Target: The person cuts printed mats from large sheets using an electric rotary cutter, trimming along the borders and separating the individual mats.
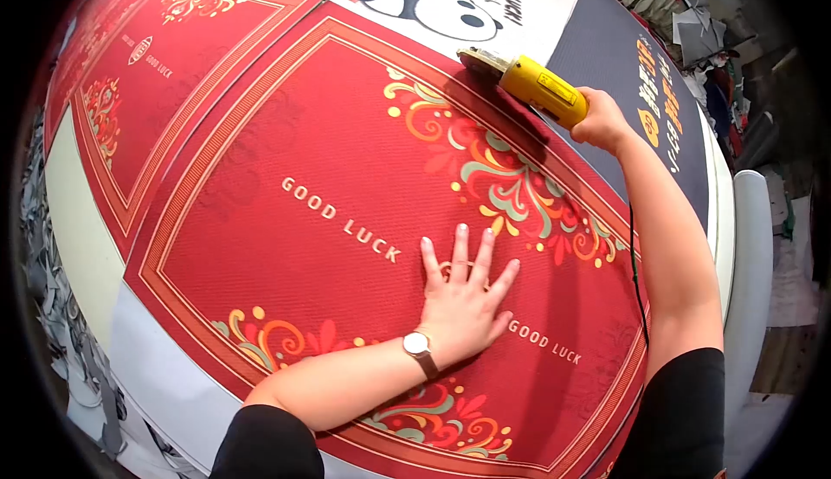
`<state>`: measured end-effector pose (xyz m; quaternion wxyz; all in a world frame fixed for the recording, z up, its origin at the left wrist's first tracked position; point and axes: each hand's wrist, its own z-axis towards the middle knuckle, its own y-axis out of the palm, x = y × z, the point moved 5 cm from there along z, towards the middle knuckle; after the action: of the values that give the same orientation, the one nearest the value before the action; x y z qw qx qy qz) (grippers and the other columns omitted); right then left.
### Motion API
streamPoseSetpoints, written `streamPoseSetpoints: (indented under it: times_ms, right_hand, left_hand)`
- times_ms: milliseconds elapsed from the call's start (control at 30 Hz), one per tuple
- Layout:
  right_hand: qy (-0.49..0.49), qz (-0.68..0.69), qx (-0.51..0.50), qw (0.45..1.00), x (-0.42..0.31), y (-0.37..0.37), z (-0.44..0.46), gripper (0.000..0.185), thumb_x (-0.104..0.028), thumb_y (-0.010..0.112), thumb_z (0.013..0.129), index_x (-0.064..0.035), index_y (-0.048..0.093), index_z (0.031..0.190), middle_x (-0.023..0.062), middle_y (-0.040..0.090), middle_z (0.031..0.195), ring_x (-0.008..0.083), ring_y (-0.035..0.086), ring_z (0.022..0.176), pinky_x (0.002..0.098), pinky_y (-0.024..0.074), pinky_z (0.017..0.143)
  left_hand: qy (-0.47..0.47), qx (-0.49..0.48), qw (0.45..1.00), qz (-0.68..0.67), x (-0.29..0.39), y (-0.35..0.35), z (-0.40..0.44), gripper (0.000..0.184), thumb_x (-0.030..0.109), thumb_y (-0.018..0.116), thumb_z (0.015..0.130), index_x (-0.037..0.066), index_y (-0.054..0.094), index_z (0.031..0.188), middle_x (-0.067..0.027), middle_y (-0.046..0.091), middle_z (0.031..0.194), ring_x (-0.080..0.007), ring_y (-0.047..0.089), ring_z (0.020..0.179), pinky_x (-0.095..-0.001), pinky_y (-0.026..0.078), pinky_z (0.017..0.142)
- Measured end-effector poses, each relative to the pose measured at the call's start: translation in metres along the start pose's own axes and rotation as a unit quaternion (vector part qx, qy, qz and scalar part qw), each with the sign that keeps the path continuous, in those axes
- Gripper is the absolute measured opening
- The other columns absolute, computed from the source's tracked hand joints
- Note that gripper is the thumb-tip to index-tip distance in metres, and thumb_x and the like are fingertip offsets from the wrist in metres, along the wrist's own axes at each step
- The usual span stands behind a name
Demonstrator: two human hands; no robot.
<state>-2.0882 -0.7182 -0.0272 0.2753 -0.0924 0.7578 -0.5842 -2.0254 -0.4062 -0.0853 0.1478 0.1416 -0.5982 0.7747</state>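
Note:
My left hand [463, 306] lies flat with spread fingers on a red mat [346, 150] printed with GOOD LUCK and scroll ornaments. A watch is on that wrist. My right hand [602, 120] is wrapped round the rear of a yellow handheld electric cutter [544, 91]. The cutter's metal head [480, 61] is at the far edge of the red mat, by the white panda-print mat [519, 33]. Whether its blade touches the material I cannot tell. A dark cord [636, 263] hangs down along my right forearm.
Another red printed mat [164, 115] lies to the left. A dark grey mat with orange lettering [610, 55] adjoins on the right. Grey offcuts [78, 366] are heaped beyond the left edge, more scraps [697, 33] at upper right. A grey roll [751, 245] stands along the right edge.

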Motion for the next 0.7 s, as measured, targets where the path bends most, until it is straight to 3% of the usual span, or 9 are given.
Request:
streamPoseSetpoints:
  times_ms: [67, 133, 233, 333, 500, 700]
  right_hand:
    - [-0.009, -0.011, 0.003, 1.0, -0.017, 0.005, 0.01, 0.053, -0.008, 0.067, 0.051, -0.005, 0.062, 0.104, 0.0147, 0.066, 0.088, 0.0271, 0.063, 0.088, 0.0328, 0.0481, 0.078]
    - [0.02, 0.017, 0.001, 1.0, -0.032, 0.012, 0.018, 0.052, -0.009, 0.068, 0.051, -0.0053, 0.063, 0.102, 0.0148, 0.066, 0.088, 0.0282, 0.063, 0.088, 0.0331, 0.0481, 0.078]
    - [0.015, -0.006, 0.008, 1.0, -0.054, 0.018, 0.034, 0.051, -0.01, 0.068, 0.051, -0.0058, 0.063, 0.102, 0.0147, 0.066, 0.09, 0.0282, 0.063, 0.089, 0.0332, 0.0482, 0.078]
    - [0.002, 0.001, 0.015, 1.0, -0.074, 0.027, 0.054, 0.049, -0.01, 0.069, 0.051, -0.0056, 0.064, 0.099, 0.0148, 0.066, 0.089, 0.0276, 0.064, 0.087, 0.0333, 0.0487, 0.077]
    - [-0.008, 0.029, 0.003, 1.0, -0.121, 0.043, 0.083, 0.046, -0.011, 0.07, 0.051, -0.0044, 0.065, 0.096, 0.0158, 0.067, 0.086, 0.028, 0.064, 0.084, 0.0335, 0.0493, 0.076]
    - [-0.039, 0.076, 0.039, 0.996, -0.149, 0.068, 0.124, 0.047, -0.011, 0.071, 0.051, -0.0051, 0.065, 0.097, 0.0138, 0.067, 0.085, 0.0254, 0.064, 0.08, 0.0324, 0.0492, 0.075]
  left_hand:
    - [-0.005, -0.021, 1.0, -0.016, -0.004, 0.001, -0.001, 0.04, 0.036, 0.049, 0.087, 0.028, 0.05, 0.127, -0.0162, 0.04, 0.139, -0.0438, 0.034, 0.127, -0.0708, 0.024, 0.093]
    - [-0.023, -0.08, 0.995, -0.062, -0.01, -0.008, 0.002, 0.053, 0.037, 0.062, 0.076, 0.024, 0.052, 0.126, -0.0114, 0.035, 0.142, -0.0372, 0.028, 0.131, -0.066, 0.025, 0.095]
    - [-0.043, -0.009, 0.994, -0.102, -0.017, -0.006, 0.004, 0.049, 0.031, 0.063, 0.071, 0.017, 0.058, 0.118, -0.008, 0.044, 0.132, -0.0315, 0.031, 0.127, -0.0558, 0.019, 0.098]
    - [-0.059, 0.025, 0.988, -0.141, -0.023, -0.009, 0.008, 0.042, 0.027, 0.064, 0.07, 0.013, 0.061, 0.11, -0.0064, 0.049, 0.126, -0.0293, 0.036, 0.122, -0.0482, 0.025, 0.095]
    - [-0.095, 0.079, 0.966, -0.226, -0.04, -0.018, 0.018, 0.027, 0.02, 0.064, 0.07, 0.01, 0.063, 0.096, -0.0029, 0.058, 0.108, -0.0237, 0.045, 0.108, -0.0407, 0.032, 0.086]
    - [-0.143, 0.123, 0.935, -0.302, -0.055, -0.019, 0.023, 0.022, 0.014, 0.065, 0.07, 0.009, 0.063, 0.09, -0.002, 0.06, 0.097, -0.0214, 0.052, 0.098, -0.0363, 0.036, 0.078]
